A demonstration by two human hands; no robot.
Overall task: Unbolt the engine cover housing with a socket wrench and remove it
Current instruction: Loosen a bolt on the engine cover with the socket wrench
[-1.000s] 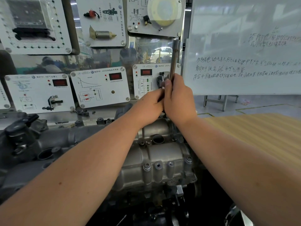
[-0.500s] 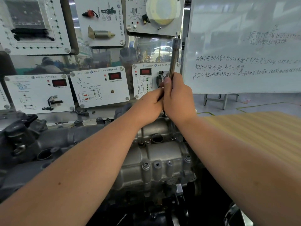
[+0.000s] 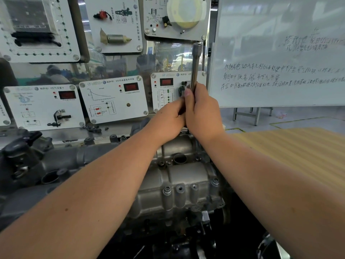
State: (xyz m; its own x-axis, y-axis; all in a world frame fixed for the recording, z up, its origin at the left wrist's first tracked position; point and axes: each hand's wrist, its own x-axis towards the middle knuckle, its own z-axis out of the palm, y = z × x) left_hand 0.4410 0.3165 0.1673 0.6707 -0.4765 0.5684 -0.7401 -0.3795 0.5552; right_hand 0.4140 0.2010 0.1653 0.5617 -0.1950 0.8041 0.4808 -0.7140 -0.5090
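Almost nothing has moved: our left hand (image 3: 168,124) and right hand (image 3: 202,114) still clench the upright socket wrench (image 3: 195,66) over the engine cover housing (image 3: 179,184), still bolted on.

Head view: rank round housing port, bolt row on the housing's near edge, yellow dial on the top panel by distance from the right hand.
From the right hand:
1. Round housing port, just below.
2. Bolt row, lower, near edge.
3. Yellow dial, on the panel far above.
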